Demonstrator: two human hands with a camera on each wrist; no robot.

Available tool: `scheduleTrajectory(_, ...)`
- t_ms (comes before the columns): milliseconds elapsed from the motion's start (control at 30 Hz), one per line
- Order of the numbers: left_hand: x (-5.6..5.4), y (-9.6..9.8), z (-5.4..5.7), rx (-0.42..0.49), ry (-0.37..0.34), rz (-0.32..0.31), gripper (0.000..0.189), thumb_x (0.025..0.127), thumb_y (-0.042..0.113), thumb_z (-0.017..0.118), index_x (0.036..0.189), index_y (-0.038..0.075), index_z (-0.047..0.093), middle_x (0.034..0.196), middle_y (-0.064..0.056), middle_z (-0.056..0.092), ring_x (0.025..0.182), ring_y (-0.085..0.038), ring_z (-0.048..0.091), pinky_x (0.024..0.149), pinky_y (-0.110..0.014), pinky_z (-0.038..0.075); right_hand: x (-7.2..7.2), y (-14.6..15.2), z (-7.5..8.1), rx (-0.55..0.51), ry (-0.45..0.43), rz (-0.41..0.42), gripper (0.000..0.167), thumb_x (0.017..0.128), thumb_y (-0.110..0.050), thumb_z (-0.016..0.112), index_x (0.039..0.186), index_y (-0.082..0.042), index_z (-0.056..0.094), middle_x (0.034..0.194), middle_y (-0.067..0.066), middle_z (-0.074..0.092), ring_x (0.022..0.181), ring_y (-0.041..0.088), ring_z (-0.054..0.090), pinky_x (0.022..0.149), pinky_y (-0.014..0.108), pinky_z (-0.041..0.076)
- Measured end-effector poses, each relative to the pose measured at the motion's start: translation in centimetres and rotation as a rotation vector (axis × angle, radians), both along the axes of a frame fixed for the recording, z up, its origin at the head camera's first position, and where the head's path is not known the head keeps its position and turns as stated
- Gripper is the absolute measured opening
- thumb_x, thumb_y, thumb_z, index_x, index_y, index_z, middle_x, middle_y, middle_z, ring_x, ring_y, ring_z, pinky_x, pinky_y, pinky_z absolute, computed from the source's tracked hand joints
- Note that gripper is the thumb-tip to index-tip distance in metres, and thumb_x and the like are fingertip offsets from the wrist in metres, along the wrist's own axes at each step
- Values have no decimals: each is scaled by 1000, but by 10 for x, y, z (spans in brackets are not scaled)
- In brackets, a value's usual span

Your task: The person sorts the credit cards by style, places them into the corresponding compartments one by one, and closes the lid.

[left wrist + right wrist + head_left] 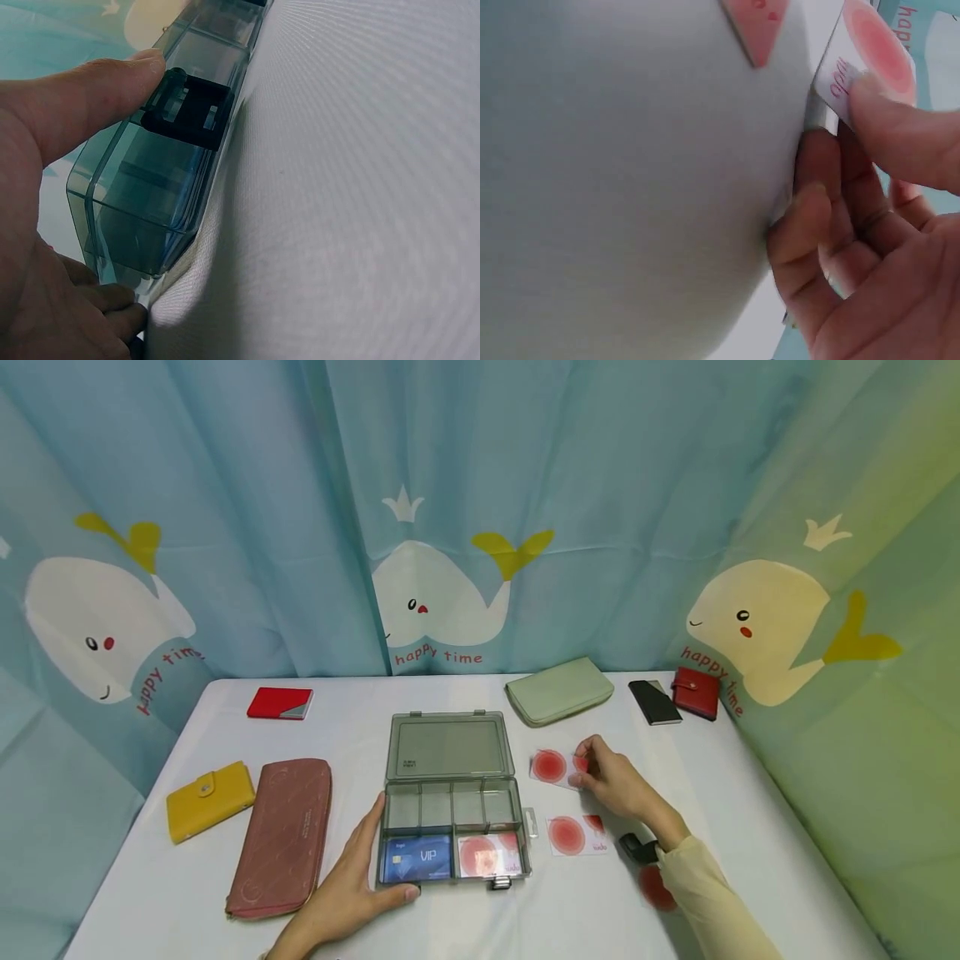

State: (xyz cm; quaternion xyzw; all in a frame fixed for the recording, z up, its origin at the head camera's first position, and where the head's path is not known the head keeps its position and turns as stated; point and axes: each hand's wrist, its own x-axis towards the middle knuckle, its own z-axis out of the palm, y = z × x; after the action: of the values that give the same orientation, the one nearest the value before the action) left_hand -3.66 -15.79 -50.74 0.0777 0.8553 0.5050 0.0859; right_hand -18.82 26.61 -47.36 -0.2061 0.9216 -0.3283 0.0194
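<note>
My left hand (347,887) grips the near left corner of a clear grey compartment box (418,783), thumb at its front wall beside a black latch (187,109), fingers along the left side. The box's lid (450,747) lies folded back. A blue VIP card (417,858) sits in the front left compartment, a white card with red circles (489,856) in the front right one. To the right of the box, my right hand (617,779) pinches another red-circle card (866,49) by its right end, between thumb and fingers. Nearer me, a similar card (576,836) lies flat on the table.
Partly behind the right forearm lies one more red-circle card (657,888). A pink long wallet (281,835) and a yellow wallet (211,800) are on the left. Along the back are a red card case (276,702), green wallet (560,692), black card case (652,702) and dark red wallet (696,693).
</note>
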Motion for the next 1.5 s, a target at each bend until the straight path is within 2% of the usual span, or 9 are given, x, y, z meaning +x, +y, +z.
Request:
scheduleTrajectory(133,0,0,0,-9,3,-3,132,81,45,92,173,21,1,176,-23,13,160,-51,17,119,-80,23,12,1,3,-94,2,20,29,97,5,71,118,-2,53,93,8,64,74,8,62,67,25,52)
scheduleTrajectory(333,0,0,0,-7,-11,-4,132,81,46,92,173,23,0,177,-22,12,161,-51,15,119,-80,22,30,-4,14,-312,-130,43,35,97,7,72,127,1,56,98,19,62,70,18,73,62,33,63)
scheduleTrajectory(500,0,0,-1,-2,-17,0,132,81,46,92,173,24,0,177,-20,12,161,-49,15,119,-80,22,47,-19,21,-379,-177,96,34,97,-1,75,128,-1,62,100,19,63,66,17,69,55,29,58)
scheduleTrajectory(600,0,0,-1,-1,-19,0,132,81,46,92,173,25,0,177,-20,12,161,-49,15,119,-80,22,58,-28,24,-423,-263,160,41,96,-2,76,134,1,61,104,21,63,67,15,69,54,29,57)
scheduleTrajectory(767,0,0,-1,-5,-27,2,132,81,46,92,173,25,0,177,-21,12,161,-50,16,119,-80,22,73,-43,22,-438,-340,269,53,90,-3,82,138,1,61,110,21,64,79,7,66,63,24,58)
scheduleTrajectory(900,0,0,0,-13,-28,4,132,81,47,92,173,23,0,177,-22,13,161,-50,16,119,-80,23,81,-54,17,-389,-302,317,52,87,-8,87,134,-2,65,108,14,68,84,8,64,70,21,55)
scheduleTrajectory(1000,-1,0,0,-16,-27,4,132,81,47,92,173,23,0,176,-22,13,161,-51,16,119,-80,23,84,-61,14,-358,-269,315,51,85,-14,90,131,-6,68,105,10,68,79,9,65,65,20,53)
scheduleTrajectory(1233,0,-1,0,-27,-25,5,132,81,48,91,173,25,0,176,-22,14,160,-51,18,117,-80,26,87,-69,11,-226,-70,292,49,81,-22,94,125,-14,73,100,2,66,73,6,59,62,22,52)
scheduleTrajectory(1500,0,0,0,-26,-25,4,132,81,48,92,173,26,0,176,-23,14,160,-51,18,118,-79,25,75,-45,19,-184,3,216,48,85,-14,91,128,-7,72,99,10,64,74,7,60,61,24,53)
